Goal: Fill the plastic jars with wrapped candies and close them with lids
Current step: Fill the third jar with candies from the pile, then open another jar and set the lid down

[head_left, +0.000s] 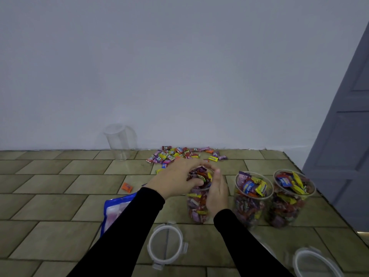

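A clear plastic jar (197,206) packed with wrapped candies stands on the tiled floor in front of me. My left hand (175,178) reaches over its mouth, fingers curled down onto the top candies; whether it grips any is hidden. My right hand (216,191) lies flat against the jar's right side, fingers straight. Two more full, lidless jars (250,198) (291,198) stand to the right. Loose candies (179,153) lie in a heap by the wall. An empty jar (117,141) stands at the back left. Clear lids rest near me (166,245) (315,263).
A blue and white candy bag (114,209) lies under my left forearm. One orange candy (127,187) sits alone on the tiles. A grey door (343,136) closes off the right side; a white wall runs along the back.
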The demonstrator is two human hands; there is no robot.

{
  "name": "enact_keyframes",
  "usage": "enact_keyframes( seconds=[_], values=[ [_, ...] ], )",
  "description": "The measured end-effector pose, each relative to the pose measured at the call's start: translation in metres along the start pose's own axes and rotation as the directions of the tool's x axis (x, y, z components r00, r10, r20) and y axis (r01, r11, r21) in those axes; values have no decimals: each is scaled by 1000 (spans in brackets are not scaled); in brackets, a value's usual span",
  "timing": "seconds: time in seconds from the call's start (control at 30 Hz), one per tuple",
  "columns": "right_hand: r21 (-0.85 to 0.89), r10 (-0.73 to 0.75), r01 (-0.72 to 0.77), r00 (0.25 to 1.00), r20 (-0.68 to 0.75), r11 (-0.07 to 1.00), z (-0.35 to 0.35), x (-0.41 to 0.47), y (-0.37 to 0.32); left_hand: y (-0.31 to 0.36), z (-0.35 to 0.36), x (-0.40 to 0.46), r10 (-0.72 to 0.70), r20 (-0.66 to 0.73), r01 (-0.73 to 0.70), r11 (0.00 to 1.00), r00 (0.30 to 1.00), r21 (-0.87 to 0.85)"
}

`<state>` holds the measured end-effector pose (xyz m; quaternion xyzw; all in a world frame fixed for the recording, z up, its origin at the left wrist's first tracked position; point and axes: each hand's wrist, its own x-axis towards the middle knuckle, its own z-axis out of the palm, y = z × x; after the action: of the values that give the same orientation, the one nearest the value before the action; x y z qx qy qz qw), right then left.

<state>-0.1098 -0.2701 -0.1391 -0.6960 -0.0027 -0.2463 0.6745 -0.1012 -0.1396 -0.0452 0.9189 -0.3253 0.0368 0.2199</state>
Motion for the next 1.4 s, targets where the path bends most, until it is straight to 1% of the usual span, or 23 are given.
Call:
enact_keyframes(
  seconds=[0.07,0.17,0.23,0.33,0.43,0.47,0.53,0.57,0.73,0.8,0.87,0.93,0.97,1.03,1.1,1.13,1.2,1.27,1.3,1.4],
  values=[
    [-1,6,-5,1000,10,1000,0,0,0,-1,4,3,-18,21,17,998,1000,55],
    [12,14,-14,1000,23,1000,-2,2,-4,-5,12,6,70,-25,-68,994,997,84],
    [10,8,-8,1000,28,1000,-3,2,-5,-6,14,4,94,-66,-89,993,993,73],
    [6,0,0,999,36,1000,-4,0,-5,-8,12,0,66,-76,-63,997,995,31],
    [2,-16,16,1000,26,1000,-7,0,-3,-8,2,-5,59,-144,-65,997,988,-38],
    [-5,-17,17,1000,26,1000,-8,-1,-3,-10,1,-6,39,-156,-46,998,987,-43],
    [-27,0,1,1000,29,1000,-11,-1,-5,-13,3,-6,1,-113,-5,999,994,-32],
    [-36,8,-7,999,32,999,-12,-2,-6,-15,8,-5,5,-101,-8,1000,995,-25],
    [-78,68,-64,996,52,995,-16,-2,-11,-13,21,-3,-28,-148,23,999,989,-34],
    [-86,69,-64,996,49,994,-18,-2,-13,-8,18,-6,-27,-184,6,993,983,-116],
    [-112,68,-62,996,51,992,-19,-1,-16,-5,14,-8,-76,-276,8,971,958,-238],
    [-107,87,-82,995,49,991,-19,-2,-17,-8,15,-8,-175,-372,76,961,912,-265],
    [-98,100,-96,994,46,991,-19,-2,-18,-10,16,-8,-226,-391,121,953,892,-276],
    [-112,112,-107,993,39,988,-20,-4,-20,-17,23,-9,-302,-376,196,935,876,-296],
    [-153,67,-61,997,36,986,-19,-7,-25,-22,31,-12,-347,-329,264,926,878,-271],
    [-188,18,-13,999,30,982,-18,-9,-30,-24,34,-14,-364,-315,289,921,876,-261],
    [-299,-147,147,989,21,943,-15,-8,-45,-29,39,-17,-401,-312,320,905,861,-279],
    [-378,-335,330,941,55,865,-7,-4,-62,-38,42,-20,-431,-322,339,890,843,-305],
    [-388,-385,386,919,84,837,-1,-2,-71,-44,43,-21,-448,-316,352,881,837,-316],
    [-403,-438,475,880,187,782,25,6,-86,-64,43,-25,-491,-285,394,855,823,-337]
  ],
)
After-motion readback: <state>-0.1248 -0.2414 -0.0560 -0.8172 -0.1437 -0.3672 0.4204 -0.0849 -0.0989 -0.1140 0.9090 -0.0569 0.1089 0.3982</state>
